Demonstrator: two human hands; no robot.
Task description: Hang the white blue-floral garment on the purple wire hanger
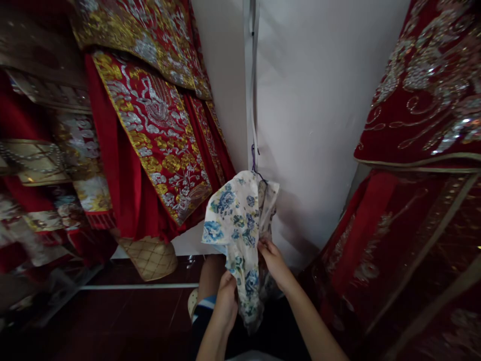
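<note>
Shirt [240,225], white with blue flowers, hangs on a purple hook [253,158] by the pale wall [308,100], between a left robe [150,120] and a right robe [424,85], both red; left hand [228,295] pinches its side low down, right hand [272,258] holds its other side, slightly higher

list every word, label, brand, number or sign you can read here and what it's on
None: no readable text shows anywhere.
White short-sleeved cloth garment with blue flowers: floral print, no visible label.
Red cloth garment with gold and silver embroidery: decoration only.
Dark red beaded garment: scrolling beadwork, no lettering.
</note>
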